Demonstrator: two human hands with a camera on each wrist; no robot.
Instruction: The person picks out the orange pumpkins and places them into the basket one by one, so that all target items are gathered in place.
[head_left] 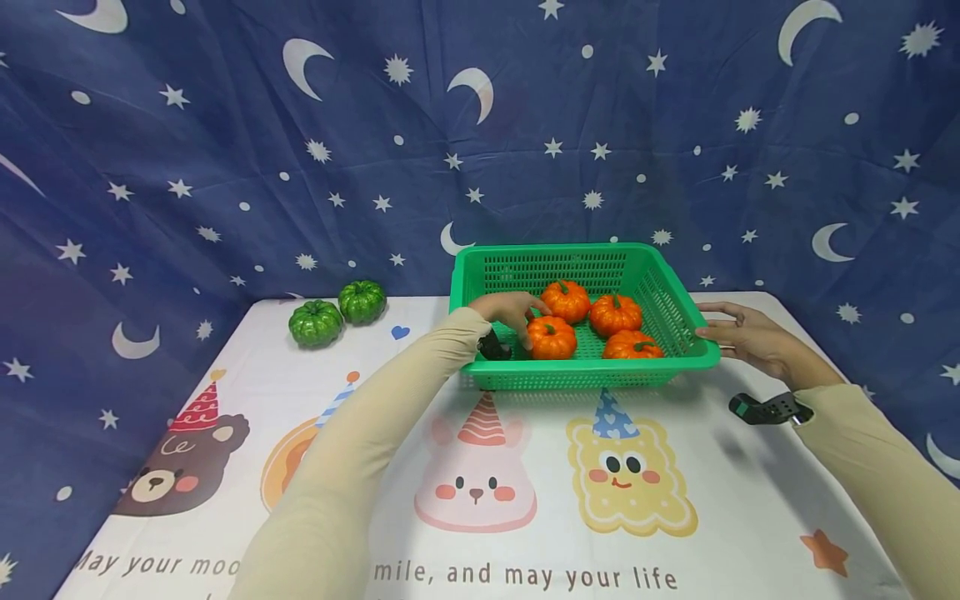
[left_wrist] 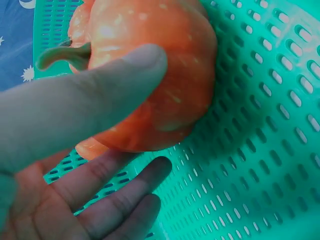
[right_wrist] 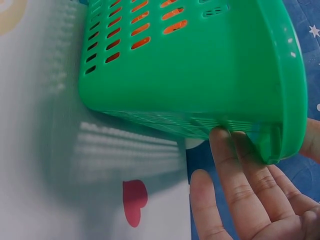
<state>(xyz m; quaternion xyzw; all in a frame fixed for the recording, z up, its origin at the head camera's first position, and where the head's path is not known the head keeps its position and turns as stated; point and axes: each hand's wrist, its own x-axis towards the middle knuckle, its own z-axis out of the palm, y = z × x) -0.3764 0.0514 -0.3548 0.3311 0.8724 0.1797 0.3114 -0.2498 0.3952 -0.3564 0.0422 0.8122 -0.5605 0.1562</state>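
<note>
A green plastic basket holds several orange toy pumpkins. My left hand reaches inside at the basket's left end and grips the nearest-left orange pumpkin. In the left wrist view its thumb lies across that pumpkin beside the green stem, while the lower fingers stay loosely extended beneath. At the opposite end, my right hand touches the basket's right rim. Straight fingers reach under the rim against the outer wall in the right wrist view; part of this hand is hidden behind the rim.
Two green toy pumpkins sit close together at the table's back left. A white cloth printed with cartoon animals and lettering covers the table. Behind hangs a dark blue curtain with moons and stars.
</note>
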